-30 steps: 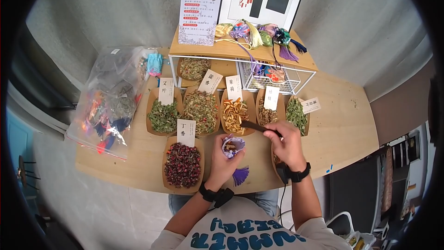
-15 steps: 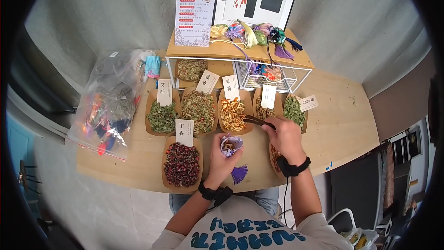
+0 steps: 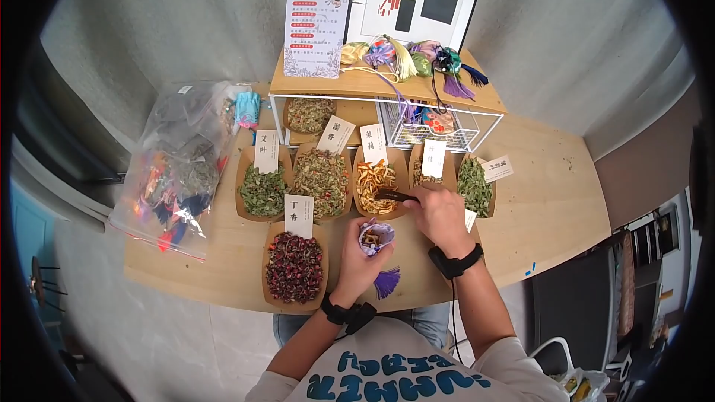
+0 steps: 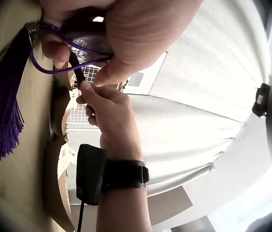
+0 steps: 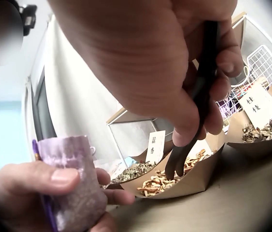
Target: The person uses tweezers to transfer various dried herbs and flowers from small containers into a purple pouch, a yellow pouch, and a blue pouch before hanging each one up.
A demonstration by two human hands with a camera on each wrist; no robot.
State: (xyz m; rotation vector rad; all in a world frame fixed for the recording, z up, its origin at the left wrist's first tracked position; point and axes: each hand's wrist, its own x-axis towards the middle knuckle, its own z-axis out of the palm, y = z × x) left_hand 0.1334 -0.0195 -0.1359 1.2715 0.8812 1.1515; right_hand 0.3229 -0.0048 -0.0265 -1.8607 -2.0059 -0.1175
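Note:
My left hand (image 3: 356, 272) holds a small purple sachet pouch (image 5: 75, 193) upright, its mouth spread and brown dried bits showing inside. From the pouch hangs a purple tassel (image 3: 387, 281) on a cord. With my right hand (image 3: 445, 219) I grip dark tongs (image 3: 396, 196), thumb on one side and fingers on the other. The two tong tips point down into a paper tray (image 5: 194, 183) of yellowish dried strips (image 3: 375, 176), close together among them in the right wrist view. This tray lies just beyond the pouch.
Paper trays of green leaves (image 3: 262, 190), mixed herbs (image 3: 322, 179) and dark red buds (image 3: 294, 268) bear label cards. Behind them, a wooden-topped shelf (image 3: 298, 85) carries finished sachets (image 3: 402, 59). A clear plastic bag (image 3: 179, 164) lies at the left.
My right hand has shifted left and slightly away from me, bringing the tong tips from the tray's right edge in over the yellowish strips. The left hand with the pouch stays nearly still.

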